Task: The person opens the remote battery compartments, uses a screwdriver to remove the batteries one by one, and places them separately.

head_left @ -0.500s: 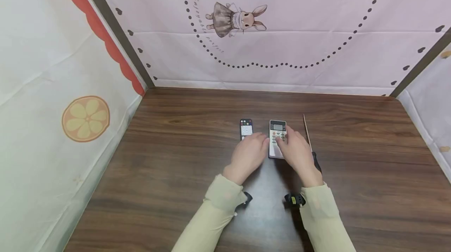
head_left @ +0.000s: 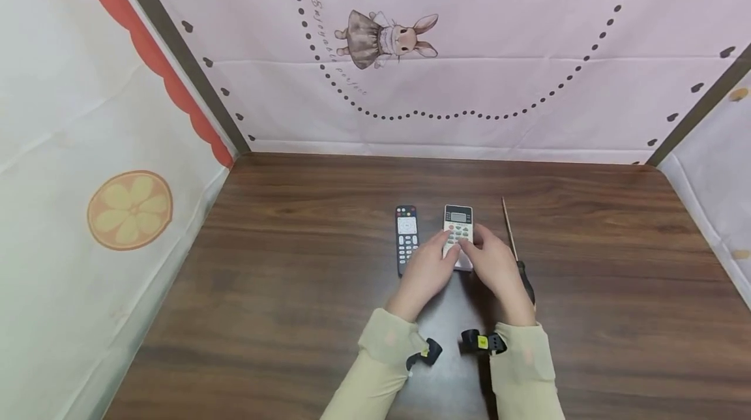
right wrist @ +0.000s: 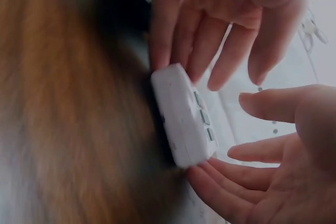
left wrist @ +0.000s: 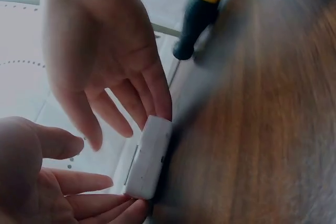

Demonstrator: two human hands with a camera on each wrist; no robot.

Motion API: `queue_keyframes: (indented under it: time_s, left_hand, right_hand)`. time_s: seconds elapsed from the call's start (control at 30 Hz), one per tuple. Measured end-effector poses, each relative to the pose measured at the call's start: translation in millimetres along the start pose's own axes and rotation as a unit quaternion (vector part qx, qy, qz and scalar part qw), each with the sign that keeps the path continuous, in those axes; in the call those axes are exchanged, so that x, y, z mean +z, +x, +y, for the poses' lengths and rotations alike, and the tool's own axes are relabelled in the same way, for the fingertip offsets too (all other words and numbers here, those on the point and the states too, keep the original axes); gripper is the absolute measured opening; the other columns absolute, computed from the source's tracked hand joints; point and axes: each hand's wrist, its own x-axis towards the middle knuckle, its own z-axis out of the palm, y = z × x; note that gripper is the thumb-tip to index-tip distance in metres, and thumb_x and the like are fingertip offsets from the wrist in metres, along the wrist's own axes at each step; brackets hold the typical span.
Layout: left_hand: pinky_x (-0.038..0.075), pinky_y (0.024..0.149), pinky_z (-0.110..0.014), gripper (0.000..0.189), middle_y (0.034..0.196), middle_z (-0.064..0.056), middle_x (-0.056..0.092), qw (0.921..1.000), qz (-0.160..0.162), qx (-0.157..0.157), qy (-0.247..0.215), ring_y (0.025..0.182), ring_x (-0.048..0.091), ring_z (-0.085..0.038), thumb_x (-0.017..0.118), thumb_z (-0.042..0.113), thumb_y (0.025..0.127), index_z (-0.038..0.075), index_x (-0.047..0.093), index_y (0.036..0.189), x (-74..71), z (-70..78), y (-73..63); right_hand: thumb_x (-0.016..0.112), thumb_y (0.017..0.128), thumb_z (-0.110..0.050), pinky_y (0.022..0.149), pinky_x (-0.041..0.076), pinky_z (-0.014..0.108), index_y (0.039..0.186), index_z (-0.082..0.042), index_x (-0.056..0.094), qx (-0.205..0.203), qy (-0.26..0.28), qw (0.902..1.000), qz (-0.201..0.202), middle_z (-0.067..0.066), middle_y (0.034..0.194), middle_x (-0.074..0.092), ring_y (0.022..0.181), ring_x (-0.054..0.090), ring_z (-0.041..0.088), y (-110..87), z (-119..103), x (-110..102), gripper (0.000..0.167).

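A white air-conditioner remote (head_left: 459,218) with a small screen and coloured buttons lies on the wooden table between both hands. My left hand (head_left: 427,270) is at its left side and my right hand (head_left: 495,267) at its right. Both wrist views show the white end of the remote (left wrist: 149,156), with straight fingertips touching its two sides. The thumbs stand apart from it, above its button face. Left of it lies a dark remote (head_left: 406,224) with white buttons, its lower right part behind the left hand.
A screwdriver (head_left: 525,282) with a dark handle lies just right of the right hand, its thin shaft pointing to the back. Cloth-covered walls (head_left: 469,81) border the table at the back and on both sides. Dark straps (head_left: 484,342) sit at the wrists.
My left hand has moved right from over the dark remote to the white remote's side, uncovering more of the dark one. The right thumb sits lower over the buttons. The head view has shifted slightly.
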Motion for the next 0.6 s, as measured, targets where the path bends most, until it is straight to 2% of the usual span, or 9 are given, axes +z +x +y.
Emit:
queue_keyframes:
  time_s: [0.1, 0.3, 0.4, 0.47, 0.53, 0.6]
  left_hand:
    - [0.035, 0.097, -0.039, 0.046, 0.132, -0.007, 0.045, 0.9999, 0.011, -0.005, 0.01, 0.119, 0.043, -0.024, 0.042, 0.037, 0.092, 0.011, 0.047, 0.13, 0.6, -0.3, -1.2]
    - [0.036, 0.095, -0.043, 0.05, 0.13, -0.008, 0.047, 0.9995, 0.011, -0.02, 0.023, 0.116, 0.046, -0.028, 0.046, 0.04, 0.09, 0.01, 0.046, 0.13, 6.8, -2.7, -15.1]
    - [0.038, 0.093, -0.043, 0.048, 0.128, -0.008, 0.049, 0.999, 0.025, -0.016, 0.034, 0.113, 0.048, -0.028, 0.047, 0.039, 0.089, 0.011, 0.048, 0.129, 6.1, -4.3, -17.2]
    - [0.039, 0.092, -0.043, 0.047, 0.128, -0.008, 0.05, 0.9989, 0.031, -0.004, 0.036, 0.112, 0.049, -0.028, 0.047, 0.038, 0.089, 0.011, 0.048, 0.129, 4.5, -4.0, -15.8]
    - [0.039, 0.092, -0.042, 0.047, 0.127, -0.008, 0.05, 0.9988, 0.033, 0.007, 0.036, 0.112, 0.049, -0.027, 0.047, 0.038, 0.09, 0.012, 0.048, 0.129, 3.2, -3.1, -12.7]
    - [0.039, 0.092, -0.042, 0.047, 0.128, -0.007, 0.05, 0.9987, 0.032, 0.015, 0.036, 0.112, 0.049, -0.027, 0.046, 0.038, 0.09, 0.011, 0.048, 0.129, 2.1, -1.8, -9.0]
  right_hand:
    - [0.046, 0.09, -0.038, 0.089, 0.038, 0.048, 0.133, 0.002, 0.034, 0.012, 0.038, 0.9992, -0.007, 0.021, 0.118, 0.052, 0.108, 0.049, 0.034, 2.6, 2.9, -0.2, 0.06]
    - [0.044, 0.09, -0.04, 0.092, 0.037, 0.049, 0.13, 0.002, 0.041, 0.043, 0.063, 0.9967, -0.03, 0.022, 0.123, 0.049, 0.112, 0.046, 0.034, -2.4, 12.8, 3.1, 0.057]
    - [0.046, 0.09, -0.04, 0.086, 0.042, 0.045, 0.127, 0.002, 0.045, 0.041, 0.083, 0.9949, -0.038, 0.02, 0.115, 0.055, 0.1, 0.055, 0.03, -1.8, 13.9, 6.3, 0.056]
    - [0.048, 0.089, -0.038, 0.076, 0.046, 0.039, 0.125, 0.002, 0.047, 0.04, 0.1, 0.9935, -0.037, 0.017, 0.104, 0.061, 0.086, 0.059, 0.025, 0.4, 14.0, 7.3, 0.054]
    - [0.05, 0.089, -0.036, 0.066, 0.046, 0.033, 0.125, 0.001, 0.048, 0.033, 0.109, 0.9929, -0.036, 0.013, 0.094, 0.063, 0.074, 0.058, 0.02, 3.4, 14.1, 6.4, 0.052]
    - [0.052, 0.088, -0.035, 0.06, 0.045, 0.03, 0.125, 0.0, 0.048, 0.03, 0.113, 0.9925, -0.035, 0.01, 0.088, 0.063, 0.07, 0.057, 0.017, 6.4, 14.0, 4.4, 0.052]
